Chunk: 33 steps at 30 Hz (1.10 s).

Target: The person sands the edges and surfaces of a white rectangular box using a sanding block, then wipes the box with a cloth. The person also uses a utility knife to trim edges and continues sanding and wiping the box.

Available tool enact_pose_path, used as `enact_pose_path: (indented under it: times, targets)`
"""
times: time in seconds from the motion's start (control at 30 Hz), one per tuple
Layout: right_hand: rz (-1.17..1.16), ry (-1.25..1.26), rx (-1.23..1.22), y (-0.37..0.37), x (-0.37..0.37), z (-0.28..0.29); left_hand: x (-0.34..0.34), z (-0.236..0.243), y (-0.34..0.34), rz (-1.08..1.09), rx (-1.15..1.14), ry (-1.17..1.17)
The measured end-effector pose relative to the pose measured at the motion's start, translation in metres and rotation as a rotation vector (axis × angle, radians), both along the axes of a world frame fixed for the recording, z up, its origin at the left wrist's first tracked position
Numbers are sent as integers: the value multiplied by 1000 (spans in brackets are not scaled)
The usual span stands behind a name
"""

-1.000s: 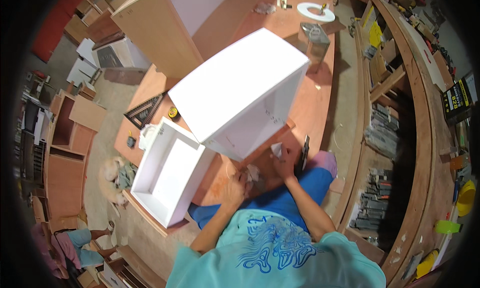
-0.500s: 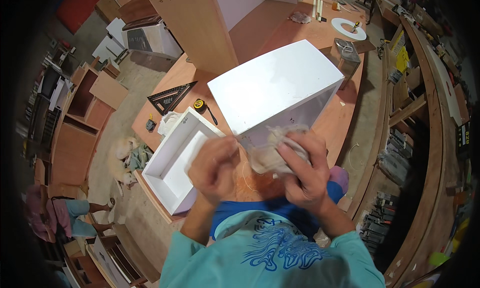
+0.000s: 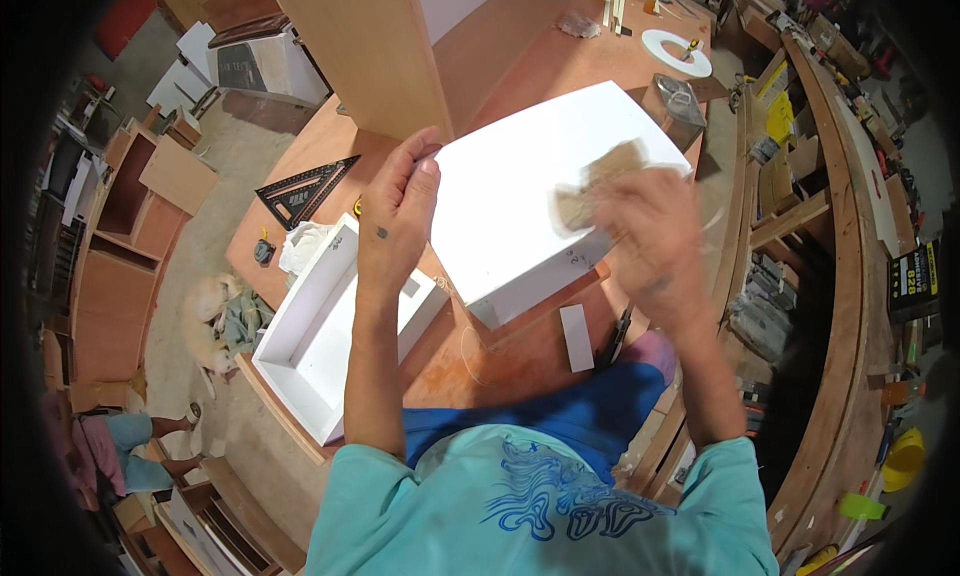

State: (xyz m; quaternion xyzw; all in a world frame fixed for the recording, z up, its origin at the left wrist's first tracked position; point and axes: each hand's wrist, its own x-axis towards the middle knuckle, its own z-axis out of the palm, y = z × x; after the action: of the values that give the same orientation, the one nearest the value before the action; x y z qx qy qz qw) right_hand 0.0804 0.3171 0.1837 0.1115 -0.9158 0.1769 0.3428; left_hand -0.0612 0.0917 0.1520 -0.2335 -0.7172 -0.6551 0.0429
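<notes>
We are holding a big white box on the wooden table, right in front of us. Our left hand is clamping its left edge, with the fingers and thumb bent tight around it. Our right hand is looking blurry over the right part of the top, and its fingers are squeezing a tan wad. The blur is making it hard, so we cannot tell if the wad is touching the top. We are seeing only the outside of the big white box, so its inside is hiding from us. Just left of it, an open white box is facing up, showing its white floor and walls, and our left forearm is covering part of it. A bunched white cloth is sitting beside its far end. Past the big box, a metal can with a handle on top is standing upright, and its walls are hiding what is in it. At the back, a tall wooden cabinet is showing a white wall inside. To our right, a long wooden shelf is holding a yellow thing in one part and a clear plastic bundle in another. Near our knee, a white strip is lying flat.
</notes>
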Motion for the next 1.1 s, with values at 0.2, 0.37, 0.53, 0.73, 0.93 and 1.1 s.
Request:
enact_pose_path:
  times: [0.2, 0.37, 0.53, 0.73, 0.93, 1.1]
  targets:
    - [434, -295, -103, -74, -10, 27, -8, -16, 1, 102, 278, -24]
    - [342, -241, -229, -50, -18, 67, 2, -25, 12, 154, 361, -130]
    - [679, -395, 120, -64, -52, 44, 5, -40, 27, 270, 487, -240]
    - [425, -147, 293, -71, -161, 21, 9, -36, 39, 382, 454, -34]
    - [444, -154, 213, -72, -114, 25, 7, -43, 32, 286, 440, -142]
    - [532, -353, 141, -83, -43, 37, 8, -49, 28, 264, 561, -182]
